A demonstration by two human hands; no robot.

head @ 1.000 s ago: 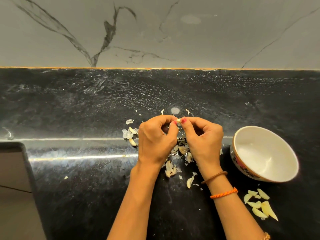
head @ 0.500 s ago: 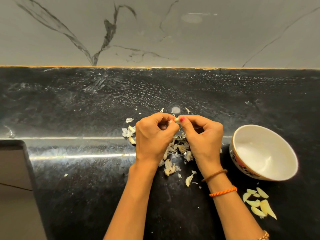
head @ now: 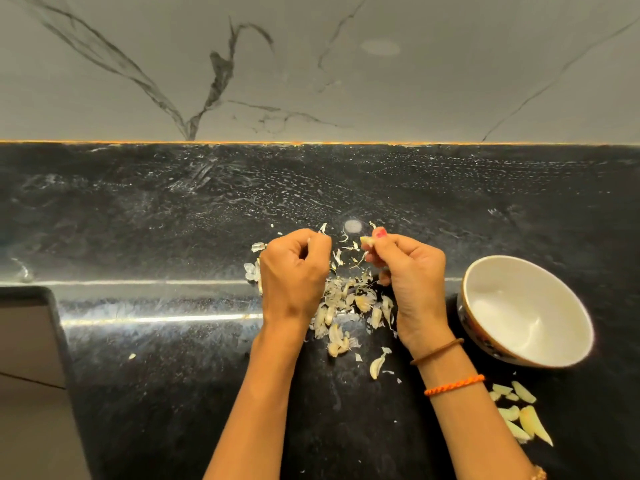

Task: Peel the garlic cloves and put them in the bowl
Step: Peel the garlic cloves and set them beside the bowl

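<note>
Peeling is the step I judge to be in hand, and from my remote seat I read it like this: the right hand point(head: 412, 271) pinches a small garlic clove point(head: 367, 241) between thumb and forefinger, its other fingers curled under, while the left hand point(head: 294, 271) sits apart from it with fingers curled and what looks like a sliver of skin point(head: 322, 228) poking up from its fingertips. Whether the clove is fully bare I cannot tell; it is tiny and partly covered by the thumb. To do this well, I would turn the clove in the right pinch and check for any papery strip, then let the left hand drop its scrap onto the pile of skins point(head: 349, 299) on the counter point(head: 173, 393), not near the bowl. The bowl point(head: 575, 320) stands just right of the right wrist and looks bare inside, while several peeled cloves point(head: 523, 414) lie on the counter in front of it. I would carry the finished clove over the rim and release it low so it does not bounce out. The risk I see is loose skin clinging to damp fingers and riding along into the bowl.
</note>
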